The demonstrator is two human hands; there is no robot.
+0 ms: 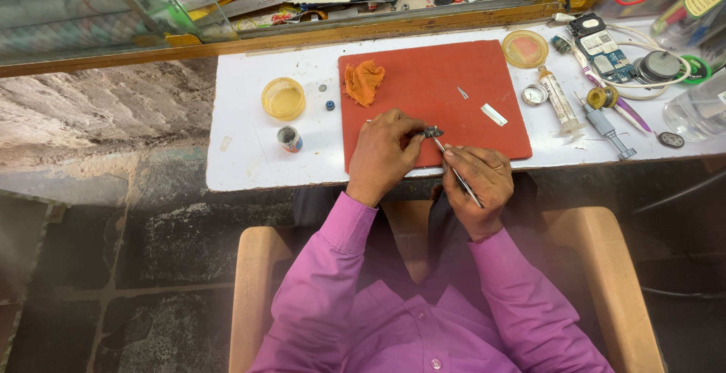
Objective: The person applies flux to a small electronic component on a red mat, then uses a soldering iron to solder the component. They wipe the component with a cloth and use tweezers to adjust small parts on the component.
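Head view: left hand pinching a small dark part at its fingertips, pressed down on the red mat near the mat's front edge. Right hand closed around thin tweezers, held like a pen — long axis slanting up and leftward from the palm, tip meeting the part just right of the left fingers. Both hands touching or nearly touching the part; left nearer, holding it, right reaching it only through the tool.

Beyond the fingers, farther up the mat: an orange cloth, a small metal sliver and a white strip, all well apart from the part. Left of the left hand, off the mat on the white table — a yellow dish and a little pot. Right of the right hand, past the mat edge: a syringe, a grey tool, a circuit board. Nothing between tweezers and part; too small to tell what kind of part.
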